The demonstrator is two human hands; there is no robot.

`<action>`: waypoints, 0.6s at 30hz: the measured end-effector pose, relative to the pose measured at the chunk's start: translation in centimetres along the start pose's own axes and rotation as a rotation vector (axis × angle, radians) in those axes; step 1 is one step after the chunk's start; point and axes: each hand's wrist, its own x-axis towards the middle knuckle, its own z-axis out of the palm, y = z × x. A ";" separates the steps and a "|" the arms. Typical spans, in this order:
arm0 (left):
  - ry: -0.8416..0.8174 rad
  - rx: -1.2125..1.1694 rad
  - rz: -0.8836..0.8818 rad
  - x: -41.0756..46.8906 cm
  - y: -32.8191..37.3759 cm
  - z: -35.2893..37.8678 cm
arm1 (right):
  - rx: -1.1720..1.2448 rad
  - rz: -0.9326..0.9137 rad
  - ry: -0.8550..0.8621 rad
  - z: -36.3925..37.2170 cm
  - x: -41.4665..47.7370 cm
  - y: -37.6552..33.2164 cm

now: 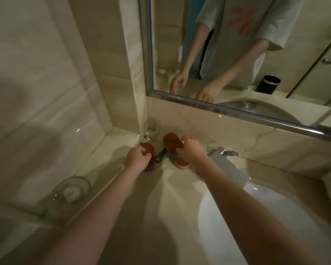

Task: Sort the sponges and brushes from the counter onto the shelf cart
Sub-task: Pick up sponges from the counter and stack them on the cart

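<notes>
The left hand (137, 155) curls its fingers over a reddish-brown sponge (148, 150) on the counter (172, 188), in the corner. The right hand (191, 150) grips a second, similar sponge (172, 141), lifted above a dark-handled brush (160, 155). A glass (152, 130) stands just behind. The sponges look light and soft; hold them by their sides, clear of the fragile glass.

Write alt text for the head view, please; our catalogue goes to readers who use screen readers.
A person's left hand and right hand each grip a reddish-brown sponge in the back corner of a beige bathroom counter, beside a clear glass. A white sink lies to the right, a mirror above.
</notes>
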 end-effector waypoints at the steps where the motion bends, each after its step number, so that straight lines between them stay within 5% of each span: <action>1: -0.002 0.050 -0.018 0.4 -0.3 0.5 | -0.011 0.018 0.004 0.7 0.9 -0.1; 11: 0.032 0.334 -0.105 1.9 -0.9 3.5 | -0.090 0.120 0.058 4.7 5.7 -0.9; 18: -0.011 0.394 -0.137 2.5 0.2 4.3 | 0.080 0.115 0.143 4.5 5.5 -0.7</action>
